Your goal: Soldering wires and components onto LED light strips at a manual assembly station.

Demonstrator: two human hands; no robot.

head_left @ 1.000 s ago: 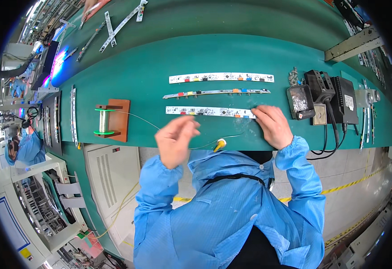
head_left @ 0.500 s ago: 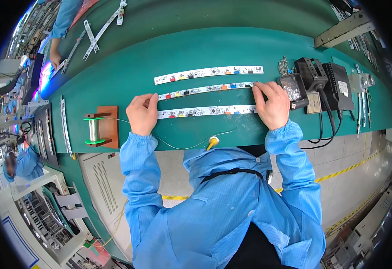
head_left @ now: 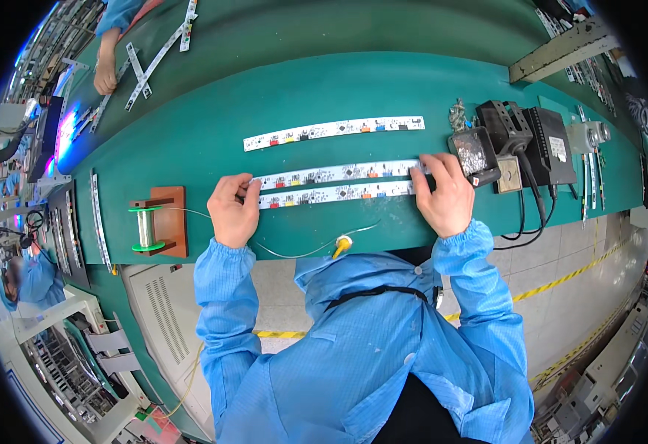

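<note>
Three long white circuit board strips lie across the green bench. My left hand (head_left: 234, 211) pinches the left end of the middle circuit board strip (head_left: 324, 175) between thumb and fingers. At the strip's other end, my right hand (head_left: 445, 196) grips it the same way. Close along its near side lies the near circuit board strip (head_left: 331, 196), its right end next to my right thumb. The far circuit board strip (head_left: 335, 132) rests apart, beyond both. All carry small red, yellow, black, orange and blue parts.
Left of me stands a solder wire spool (head_left: 146, 228) on a brown holder (head_left: 179, 222). A thin wire with a yellow plug (head_left: 343, 244) lies at the front edge. On the right are a soldering station (head_left: 550, 146) and a black tray (head_left: 474, 154). A co-worker's hand (head_left: 105, 74) is far left.
My hands have brought the middle strip nearer to me, narrowing its gap to the near strip and widening the one to the far strip. The co-worker's hand has lifted away from a strip.
</note>
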